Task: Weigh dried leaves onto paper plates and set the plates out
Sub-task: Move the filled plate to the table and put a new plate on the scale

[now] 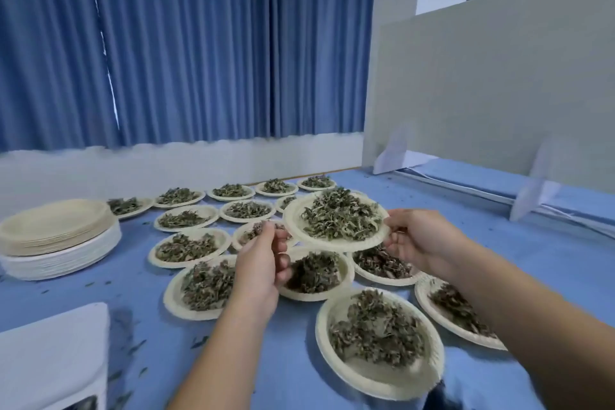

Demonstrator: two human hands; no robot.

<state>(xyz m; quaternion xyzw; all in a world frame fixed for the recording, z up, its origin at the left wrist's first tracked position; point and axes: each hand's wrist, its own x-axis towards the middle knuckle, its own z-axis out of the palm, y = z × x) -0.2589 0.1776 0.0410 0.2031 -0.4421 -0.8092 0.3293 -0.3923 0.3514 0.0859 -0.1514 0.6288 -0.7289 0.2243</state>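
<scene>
- Head view: right hand (416, 240) pinches the rim of the loaded paper plate (332, 244), which hangs over the filled plates (309, 297) beneath that hand.
- Left hand (263, 260) curls beside the plate's opposite rim; a grip there cannot be told.
- One-sided hold may let the thin plate sag, spilling dried leaves (339, 216) onto weighed portions below.

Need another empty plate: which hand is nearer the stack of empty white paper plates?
Left. The left hand is at the left rim of the raised leaf-filled paper plate, towards the stack of empty plates; the right hand pinches the plate's right rim, farther off.
</scene>
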